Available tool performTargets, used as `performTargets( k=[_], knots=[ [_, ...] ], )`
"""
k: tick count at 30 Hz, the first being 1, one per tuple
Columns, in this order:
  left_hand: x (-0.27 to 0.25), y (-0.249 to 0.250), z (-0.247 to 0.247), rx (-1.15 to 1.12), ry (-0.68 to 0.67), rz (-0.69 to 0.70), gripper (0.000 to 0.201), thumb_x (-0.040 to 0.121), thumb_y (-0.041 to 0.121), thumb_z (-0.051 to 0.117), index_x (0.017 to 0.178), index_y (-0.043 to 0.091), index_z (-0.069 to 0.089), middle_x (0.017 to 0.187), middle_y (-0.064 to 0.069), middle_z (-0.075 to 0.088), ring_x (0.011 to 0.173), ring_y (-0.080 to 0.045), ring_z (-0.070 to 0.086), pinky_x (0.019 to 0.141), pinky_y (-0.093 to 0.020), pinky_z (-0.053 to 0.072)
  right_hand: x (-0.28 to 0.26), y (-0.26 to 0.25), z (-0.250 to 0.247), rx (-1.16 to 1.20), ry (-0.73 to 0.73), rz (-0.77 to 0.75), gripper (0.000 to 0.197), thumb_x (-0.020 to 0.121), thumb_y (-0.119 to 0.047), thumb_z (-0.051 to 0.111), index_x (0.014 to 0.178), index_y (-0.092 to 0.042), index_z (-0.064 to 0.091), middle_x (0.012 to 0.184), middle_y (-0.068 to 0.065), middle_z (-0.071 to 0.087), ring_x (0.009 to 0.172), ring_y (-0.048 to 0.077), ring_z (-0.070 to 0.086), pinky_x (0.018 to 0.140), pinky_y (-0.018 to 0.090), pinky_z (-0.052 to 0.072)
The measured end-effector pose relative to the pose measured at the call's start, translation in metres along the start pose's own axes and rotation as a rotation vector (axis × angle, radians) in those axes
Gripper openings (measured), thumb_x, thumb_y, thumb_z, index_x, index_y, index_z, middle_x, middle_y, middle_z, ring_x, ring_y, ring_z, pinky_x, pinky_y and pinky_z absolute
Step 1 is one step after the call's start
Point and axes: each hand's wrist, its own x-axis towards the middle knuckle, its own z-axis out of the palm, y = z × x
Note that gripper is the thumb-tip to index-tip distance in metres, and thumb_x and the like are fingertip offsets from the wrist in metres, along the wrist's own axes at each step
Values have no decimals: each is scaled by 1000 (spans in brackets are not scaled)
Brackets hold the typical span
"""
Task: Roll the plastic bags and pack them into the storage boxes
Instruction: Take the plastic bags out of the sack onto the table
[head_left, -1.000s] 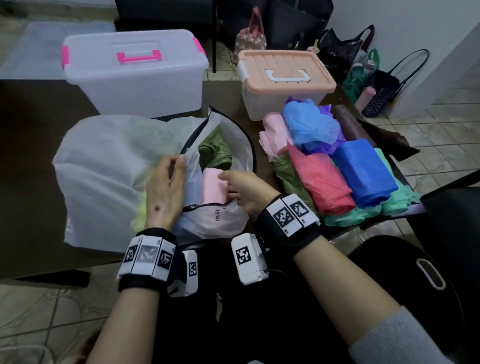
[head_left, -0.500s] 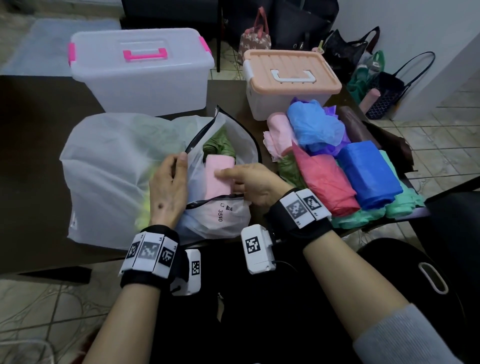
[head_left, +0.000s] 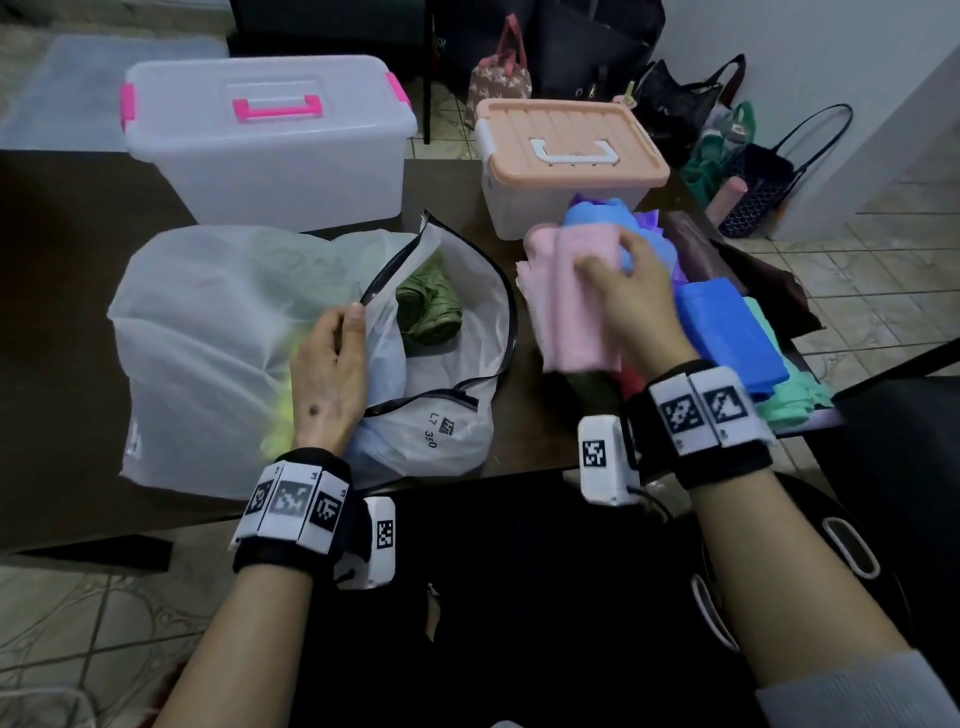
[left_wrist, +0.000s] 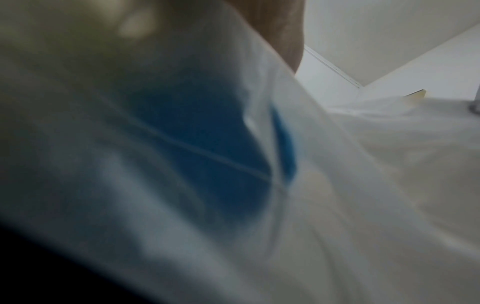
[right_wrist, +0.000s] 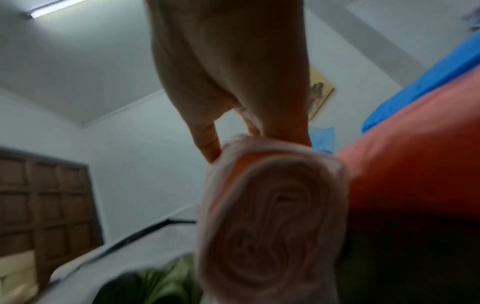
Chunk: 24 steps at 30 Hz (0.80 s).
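Right hand (head_left: 631, 306) grips the rolled pink bag (head_left: 576, 306) and should stay tight; left hand (head_left: 330, 374) pinches the zip pouch (head_left: 208, 338) rim.

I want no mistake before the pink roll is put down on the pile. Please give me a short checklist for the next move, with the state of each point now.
1. Right hand grips the pink roll: ok; the right wrist view shows the fingers on it.
2. Roll is tightly wound: ok; its spiral end looks closed.
3. Roll is clear of the zip bag: ok.
4. Free place on the pile of coloured bags: cannot tell; the hand covers that part.
5. Left hand holds the zip bag's opening: ok.
6. Storage boxes ready for packing: not ok; the pink-handled box and the peach-lidded box have their lids on.
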Motion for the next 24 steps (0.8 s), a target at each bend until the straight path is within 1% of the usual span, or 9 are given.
performTargets(
  k=[2,6,9,12,14,17,20,22,24],
  knots=[
    [0,0,1,-9,5,-3,41,101,37,36,83,4,50,69,2,45,65,-15,38,63,-33,31,-12,15,5,-199,-123,-89,53,92,-18,55,141,-13,36,128,-3,47,113,12,48,89,18,37],
    [0,0,1,-2,15,-11,37,101,36,36,83,6,50,68,6,44,67,-16,38,60,-31,29,-23,53,24,-540,-307,-134,53,95,-19,49,143,-5,32,142,15,45,128,26,45,102,26,31],
    [0,1,0,-5,2,-6,35,101,36,35,79,10,46,66,9,41,61,-10,35,57,-25,31,-27,63,31,-750,-212,-199,50,95,-19,47,140,-3,35,138,19,45,125,31,44,105,35,32],
    [3,4,-1,-32,-10,-17,35,101,34,36,73,14,42,64,7,38,58,-7,33,53,-17,29,-36,56,37,-930,-34,-415,46,91,-17,49,135,-6,42,136,16,43,128,32,38,105,41,34],
    [8,11,-2,-83,-15,-45,39,101,34,36,65,19,36,62,4,34,56,-10,29,51,-18,27,-41,50,40,-976,-26,-516,46,93,-24,43,136,-8,42,140,15,40,135,32,31,109,45,30],
    [22,21,-7,-116,28,-101,42,100,38,37,62,20,33,62,4,34,56,-11,29,54,-27,27,-43,57,43,-1041,-305,-406,56,100,-38,30,148,-12,20,156,11,14,145,28,6,116,47,10],
    [41,24,-14,-72,115,-155,39,100,39,35,70,16,43,69,4,44,68,-15,40,65,-29,31,-39,69,40,-1064,-397,-299,64,100,-41,28,151,-10,4,158,11,-1,146,28,-2,117,42,5],
    [52,20,-18,-41,132,-183,35,100,38,35,87,10,51,85,-1,53,82,-18,45,72,-29,34,-30,66,39,-1013,-448,-224,61,101,-38,28,150,-7,9,158,14,3,146,30,2,116,42,8],
    [57,14,-20,-3,151,-228,36,100,37,36,97,7,56,96,-6,56,90,-20,49,77,-31,37,-21,52,40,-871,-430,-228,50,101,-34,30,138,-1,37,145,22,34,136,33,31,109,40,27]
  ],
)
